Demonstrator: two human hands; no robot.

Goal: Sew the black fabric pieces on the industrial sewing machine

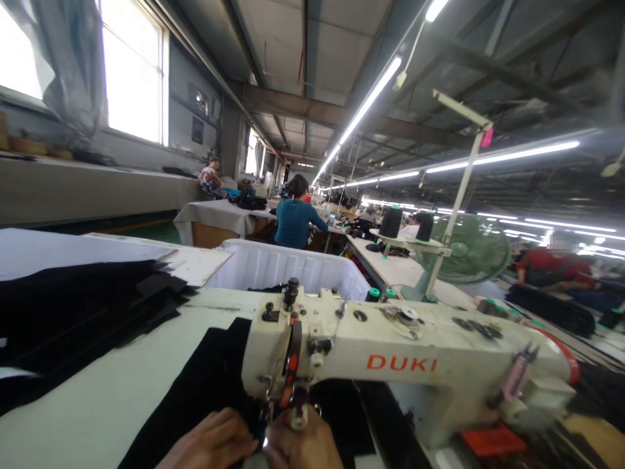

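At the bottom edge, the left hand (212,443) lies flat on the black fabric (205,384), fingers pointing toward the needle area; its grip is loose and open, pressing the cloth rather than clutching it. The right hand (303,446) sits just beside it, directly under the head of the sewing machine (390,365); whether its grip is closed on the fabric I cannot tell, since the frame cuts it off and the presser parts hide the fingertips. The fabric runs from beneath both hands up and leftward across the pale counter (97,404), passing under the machine's needle end.

The machine is cream-coloured with red "DUKI" lettering on its arm, and a pair of pink-handled snips (517,374) rests against its right end. A red object (493,440) lies on the counter below that end.

To the left, a stack of black cut pieces (83,306) lies fanned out on the counter. Behind the machine stands a white plastic bin (288,267); a bit of dark fabric shows at its near rim, and the rest of its contents are hidden.

Further right, a thread stand (415,244) carries two black cones (391,223), with a green fan (469,251) just behind it.

Farther back, a person in a teal top (293,221) sits facing away at another counter, and a person in red (551,264) works at the right.
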